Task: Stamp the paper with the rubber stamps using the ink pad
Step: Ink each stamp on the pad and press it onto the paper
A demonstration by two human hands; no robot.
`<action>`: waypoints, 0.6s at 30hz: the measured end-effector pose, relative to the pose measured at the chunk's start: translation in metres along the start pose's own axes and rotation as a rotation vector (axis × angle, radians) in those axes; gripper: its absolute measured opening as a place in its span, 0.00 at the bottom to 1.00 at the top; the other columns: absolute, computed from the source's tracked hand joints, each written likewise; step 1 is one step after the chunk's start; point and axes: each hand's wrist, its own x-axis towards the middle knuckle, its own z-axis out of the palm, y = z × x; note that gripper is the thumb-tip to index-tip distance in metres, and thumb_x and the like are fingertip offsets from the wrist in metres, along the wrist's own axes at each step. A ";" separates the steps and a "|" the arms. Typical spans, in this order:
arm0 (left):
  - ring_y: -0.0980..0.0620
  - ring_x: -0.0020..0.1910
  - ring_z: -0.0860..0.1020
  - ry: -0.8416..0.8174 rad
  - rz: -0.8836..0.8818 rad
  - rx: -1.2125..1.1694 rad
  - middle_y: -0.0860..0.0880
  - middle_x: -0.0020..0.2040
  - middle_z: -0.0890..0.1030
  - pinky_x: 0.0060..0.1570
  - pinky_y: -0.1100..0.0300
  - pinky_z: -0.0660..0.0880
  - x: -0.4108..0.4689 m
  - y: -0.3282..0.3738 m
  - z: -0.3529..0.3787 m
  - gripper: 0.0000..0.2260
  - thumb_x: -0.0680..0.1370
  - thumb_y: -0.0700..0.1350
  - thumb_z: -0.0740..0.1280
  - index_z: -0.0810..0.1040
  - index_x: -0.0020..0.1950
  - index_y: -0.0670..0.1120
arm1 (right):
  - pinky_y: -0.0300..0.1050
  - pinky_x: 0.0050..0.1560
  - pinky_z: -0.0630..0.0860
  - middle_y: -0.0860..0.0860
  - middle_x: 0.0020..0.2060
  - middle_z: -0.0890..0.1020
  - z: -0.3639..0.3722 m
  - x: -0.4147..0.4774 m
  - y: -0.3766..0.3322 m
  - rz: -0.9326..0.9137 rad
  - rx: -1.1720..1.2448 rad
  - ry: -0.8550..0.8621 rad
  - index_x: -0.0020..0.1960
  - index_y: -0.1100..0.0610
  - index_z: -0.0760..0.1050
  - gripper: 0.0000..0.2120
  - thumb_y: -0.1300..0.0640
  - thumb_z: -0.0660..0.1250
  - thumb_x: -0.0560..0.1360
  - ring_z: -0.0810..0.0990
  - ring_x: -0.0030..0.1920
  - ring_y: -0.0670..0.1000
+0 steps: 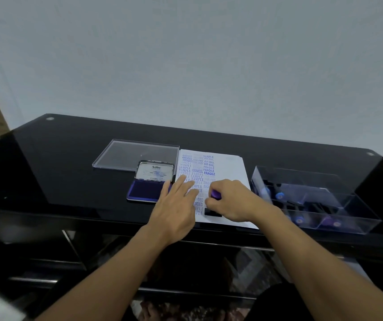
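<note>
Plain pale wall (186, 66) behind a glossy black table (70, 177). At the right sits a clear plastic box (357, 216) with spare stamps (279, 195) in its compartments, and its clear lid (135, 156) lies flat at the back left. The paper (230, 167) is in the middle, already loaded with blue prints. The ink pad (146, 189) sits open just left of it. The left hand (176, 209) lies flat, fingers straight, on the sheet's left side. The right hand (234, 202) curls round the purple-handled stamp (215, 194), whose black base is down on the paper's near edge.
</note>
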 end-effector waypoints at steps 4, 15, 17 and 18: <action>0.47 0.81 0.46 0.007 0.006 -0.010 0.48 0.80 0.59 0.77 0.43 0.45 0.002 0.000 0.003 0.23 0.81 0.44 0.50 0.64 0.77 0.46 | 0.42 0.33 0.63 0.50 0.35 0.73 0.002 0.001 0.001 0.002 0.005 -0.007 0.36 0.54 0.66 0.14 0.52 0.64 0.78 0.68 0.34 0.48; 0.42 0.78 0.61 0.066 0.045 0.015 0.45 0.73 0.71 0.75 0.39 0.56 -0.002 -0.004 0.014 0.27 0.77 0.47 0.47 0.74 0.70 0.43 | 0.45 0.34 0.65 0.52 0.35 0.76 0.021 0.001 0.012 -0.028 0.025 0.045 0.39 0.55 0.66 0.12 0.51 0.62 0.78 0.70 0.34 0.52; 0.42 0.76 0.64 0.079 0.052 0.025 0.45 0.71 0.73 0.74 0.39 0.58 -0.003 -0.004 0.015 0.25 0.77 0.46 0.49 0.76 0.68 0.43 | 0.46 0.34 0.65 0.52 0.34 0.75 0.025 0.000 0.013 -0.032 0.032 0.063 0.39 0.55 0.66 0.12 0.52 0.62 0.78 0.69 0.33 0.52; 0.42 0.76 0.64 0.084 0.054 0.028 0.45 0.71 0.73 0.74 0.39 0.58 -0.003 -0.004 0.016 0.24 0.77 0.46 0.49 0.76 0.68 0.43 | 0.46 0.34 0.65 0.52 0.33 0.75 0.026 -0.001 0.012 -0.035 0.035 0.069 0.40 0.55 0.65 0.11 0.52 0.61 0.78 0.68 0.33 0.51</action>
